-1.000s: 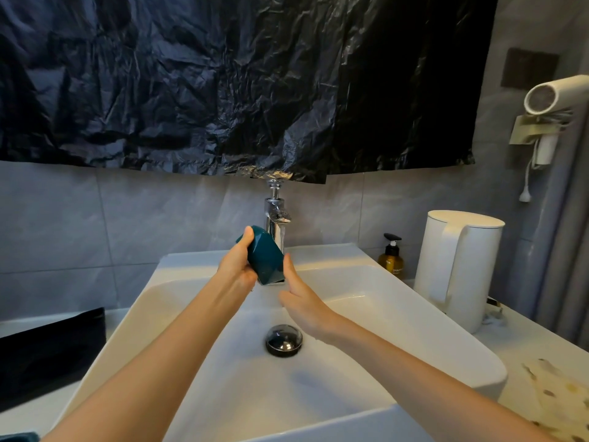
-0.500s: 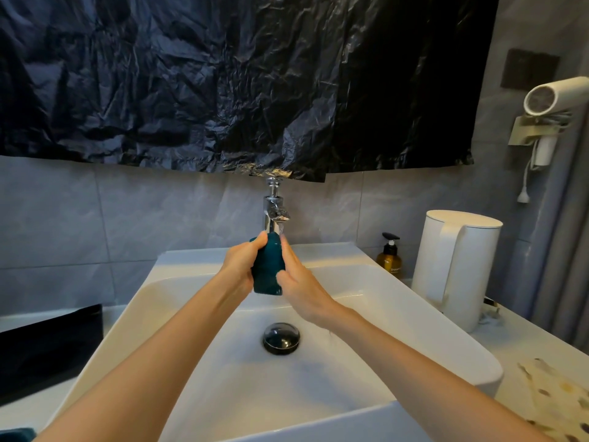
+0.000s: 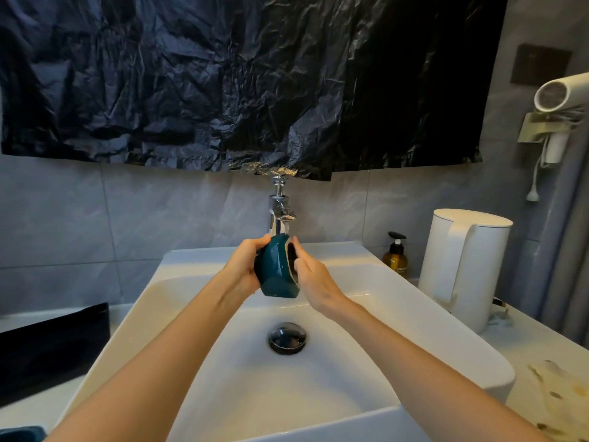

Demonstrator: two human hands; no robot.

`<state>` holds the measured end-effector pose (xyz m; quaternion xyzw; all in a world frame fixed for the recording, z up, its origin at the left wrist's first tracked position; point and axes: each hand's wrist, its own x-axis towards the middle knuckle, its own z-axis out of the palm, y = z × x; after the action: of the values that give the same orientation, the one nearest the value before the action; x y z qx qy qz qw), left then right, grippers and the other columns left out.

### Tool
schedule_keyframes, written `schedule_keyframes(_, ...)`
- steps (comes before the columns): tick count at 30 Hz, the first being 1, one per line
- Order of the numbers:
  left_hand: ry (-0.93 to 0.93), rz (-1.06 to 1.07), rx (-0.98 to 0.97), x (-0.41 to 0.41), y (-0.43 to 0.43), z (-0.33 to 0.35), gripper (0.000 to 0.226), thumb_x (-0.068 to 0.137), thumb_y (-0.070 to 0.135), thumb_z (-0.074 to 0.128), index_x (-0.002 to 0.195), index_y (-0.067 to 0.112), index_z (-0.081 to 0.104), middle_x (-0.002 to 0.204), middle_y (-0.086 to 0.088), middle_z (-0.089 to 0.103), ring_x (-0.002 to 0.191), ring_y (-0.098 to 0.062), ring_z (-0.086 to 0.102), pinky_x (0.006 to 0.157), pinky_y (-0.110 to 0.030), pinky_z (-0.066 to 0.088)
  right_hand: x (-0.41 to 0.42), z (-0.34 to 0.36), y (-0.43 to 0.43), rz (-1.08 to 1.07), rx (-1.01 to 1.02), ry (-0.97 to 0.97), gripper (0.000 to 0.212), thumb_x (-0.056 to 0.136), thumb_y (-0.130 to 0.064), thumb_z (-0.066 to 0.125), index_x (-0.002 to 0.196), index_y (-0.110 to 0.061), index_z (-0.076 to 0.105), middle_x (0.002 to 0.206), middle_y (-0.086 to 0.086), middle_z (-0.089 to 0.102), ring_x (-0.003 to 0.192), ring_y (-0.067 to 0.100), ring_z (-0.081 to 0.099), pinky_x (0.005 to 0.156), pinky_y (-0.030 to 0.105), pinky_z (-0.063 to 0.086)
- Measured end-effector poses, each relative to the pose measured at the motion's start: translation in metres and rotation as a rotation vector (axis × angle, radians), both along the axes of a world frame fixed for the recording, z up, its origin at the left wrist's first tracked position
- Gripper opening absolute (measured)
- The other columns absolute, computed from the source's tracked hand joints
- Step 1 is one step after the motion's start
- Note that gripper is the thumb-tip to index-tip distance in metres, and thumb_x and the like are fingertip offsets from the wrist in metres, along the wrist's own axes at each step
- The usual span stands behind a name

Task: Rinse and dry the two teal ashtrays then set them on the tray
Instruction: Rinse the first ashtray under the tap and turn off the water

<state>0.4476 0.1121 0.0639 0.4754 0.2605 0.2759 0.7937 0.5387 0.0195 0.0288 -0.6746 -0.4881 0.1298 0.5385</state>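
Observation:
A teal ashtray (image 3: 274, 270) is held on edge right under the chrome tap (image 3: 279, 215), above the white sink basin (image 3: 178, 301). My left hand (image 3: 243, 266) grips its back from the left. My right hand (image 3: 310, 275) presses on its open face from the right, fingers reaching into the hollow. A teal object (image 3: 20, 433) pokes in at the bottom left corner; only a sliver shows. A black tray (image 3: 47, 349) lies on the counter left of the sink.
A black drain plug (image 3: 287, 337) sits in the basin. Right of the sink stand an amber pump bottle (image 3: 395, 256) and a white kettle (image 3: 462, 266). A patterned cloth (image 3: 564, 393) lies at the right. A hair dryer (image 3: 561, 90) hangs on the wall.
My right hand has come up from below the ashtray and closed onto its open face. The ashtray has turned on edge and sits closer under the tap.

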Motion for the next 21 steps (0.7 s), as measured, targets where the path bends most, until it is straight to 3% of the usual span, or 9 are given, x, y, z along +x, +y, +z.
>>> schedule_keyframes(3,-0.050,0.012,-0.059,-0.004,0.008,0.001,0.022,0.093,0.027,0.053,0.104,0.007,0.056,0.090,-0.011,0.061,0.082,-0.025,0.058,0.070,-0.039,0.050,-0.013,-0.002,-0.010,0.094,0.039,-0.192,0.061,0.091,-0.019,0.024,0.152,-0.023,0.017,0.156,-0.010,0.021,0.139,0.005,0.025,0.107,0.016,0.026)
schedule_keyframes(5,-0.051,0.024,-0.080,-0.007,0.012,0.000,0.024,0.093,0.027,0.053,0.106,0.007,0.055,0.093,-0.012,0.061,0.084,-0.026,0.059,0.070,-0.040,0.050,-0.016,-0.001,-0.008,0.149,0.046,-0.176,0.060,0.093,-0.015,0.024,0.152,-0.022,0.014,0.157,-0.011,0.015,0.141,0.004,0.017,0.110,0.017,0.022)
schedule_keyframes(8,-0.054,0.022,-0.091,-0.009,0.012,0.000,0.025,0.093,0.028,0.052,0.105,0.007,0.056,0.093,-0.012,0.060,0.084,-0.027,0.058,0.072,-0.041,0.051,-0.014,0.001,-0.001,0.117,-0.019,-0.172,0.058,0.097,-0.018,0.021,0.152,-0.027,0.008,0.159,-0.005,0.014,0.137,0.012,0.028,0.110,0.027,0.030)
schedule_keyframes(10,-0.064,0.037,-0.098,-0.010,0.014,0.000,0.025,0.093,0.029,0.052,0.105,0.007,0.056,0.095,-0.012,0.060,0.084,-0.027,0.058,0.074,-0.042,0.051,-0.016,-0.003,-0.001,0.085,-0.063,-0.207,0.058,0.095,-0.025,0.021,0.152,-0.029,0.010,0.155,0.004,0.027,0.121,0.014,0.040,0.101,0.028,0.035)
schedule_keyframes(12,-0.076,0.049,-0.110,-0.011,0.018,0.000,0.027,0.094,0.029,0.052,0.108,0.007,0.056,0.096,-0.013,0.061,0.085,-0.028,0.059,0.075,-0.043,0.050,-0.019,-0.006,-0.002,0.122,-0.032,-0.172,0.062,0.089,-0.030,0.023,0.151,-0.031,0.016,0.145,0.005,0.040,0.119,0.019,0.045,0.101,0.032,0.038)
schedule_keyframes(17,-0.090,0.031,-0.130,-0.009,0.013,0.001,0.026,0.094,0.027,0.053,0.109,0.006,0.056,0.097,-0.013,0.061,0.086,-0.028,0.059,0.072,-0.043,0.051,-0.008,-0.003,0.003,0.146,-0.047,-0.106,0.062,0.090,-0.027,0.023,0.151,-0.034,0.011,0.154,-0.009,0.022,0.139,0.012,0.027,0.116,0.034,0.024)
schedule_keyframes(19,-0.088,0.027,-0.129,-0.008,0.009,0.001,0.023,0.094,0.026,0.053,0.106,0.007,0.056,0.094,-0.012,0.061,0.084,-0.027,0.059,0.072,-0.043,0.051,-0.003,-0.006,-0.001,0.081,-0.108,-0.181,0.051,0.097,-0.028,0.024,0.149,-0.031,0.026,0.144,-0.001,0.042,0.127,0.017,0.043,0.109,0.036,0.034)
schedule_keyframes(21,-0.089,0.038,-0.138,-0.010,0.010,0.001,0.020,0.094,0.025,0.053,0.103,0.007,0.056,0.092,-0.011,0.061,0.083,-0.027,0.059,0.075,-0.044,0.050,0.003,-0.007,-0.010,0.001,-0.156,-0.258,0.047,0.097,-0.040,0.029,0.122,-0.017,0.060,0.106,0.007,0.066,0.092,0.023,0.059,0.086,0.041,0.046)
